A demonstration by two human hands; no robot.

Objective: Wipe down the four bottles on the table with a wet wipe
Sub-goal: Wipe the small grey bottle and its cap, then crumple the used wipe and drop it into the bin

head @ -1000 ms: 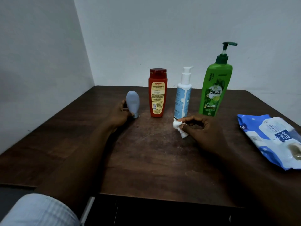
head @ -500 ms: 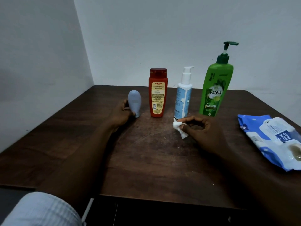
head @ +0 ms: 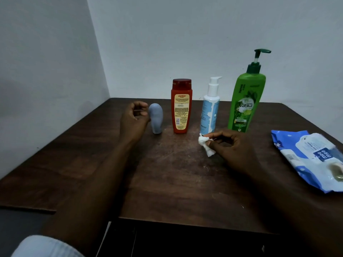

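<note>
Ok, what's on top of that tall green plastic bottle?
A dark green pump head tops the tall green plastic bottle, its spout pointing right. The bottle's contents are hidden by its opaque wall.

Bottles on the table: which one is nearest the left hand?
The small grey-blue bottle, shortest and leftmost in the row, just beside the left hand.

left hand (head: 136, 117) released the grey bottle (head: 156, 119).

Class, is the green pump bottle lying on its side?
No, the green pump bottle stands upright on the table, pump uppermost.
</note>
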